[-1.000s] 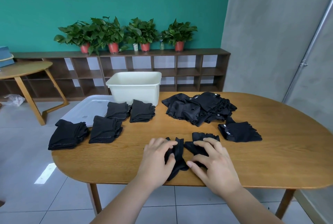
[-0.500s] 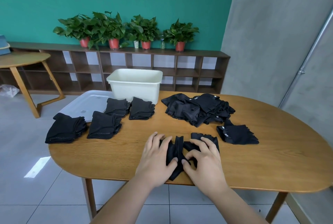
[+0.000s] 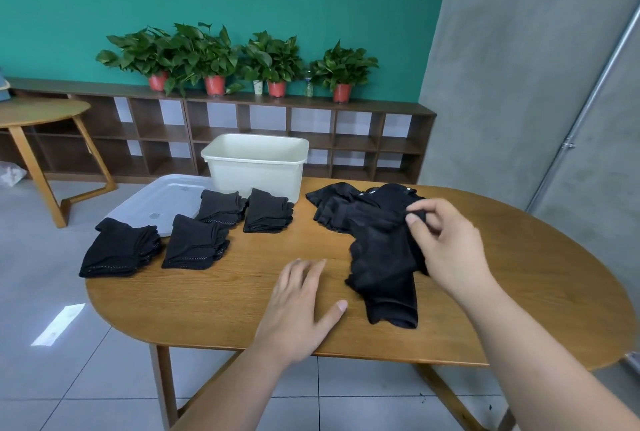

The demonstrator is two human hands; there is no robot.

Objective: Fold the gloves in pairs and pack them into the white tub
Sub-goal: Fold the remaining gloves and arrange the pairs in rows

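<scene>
My right hand pinches the top edge of a black glove pair and holds it up so it hangs over the table's near right part. My left hand lies flat and empty on the wooden table, left of that pair. Behind the held pair lies a loose heap of black gloves. Several folded stacks sit on the left half of the table. The white tub stands at the far edge; its inside is not visible.
A translucent lid lies left of the tub, partly under the folded stacks. Behind the table runs a low wooden shelf with potted plants. A second small table stands at the far left. A grey wall is at the right.
Both hands were pressing on a glove pair at the table's front. Now my right hand has lifted the pair up and to the right, and my left hand has let go.
</scene>
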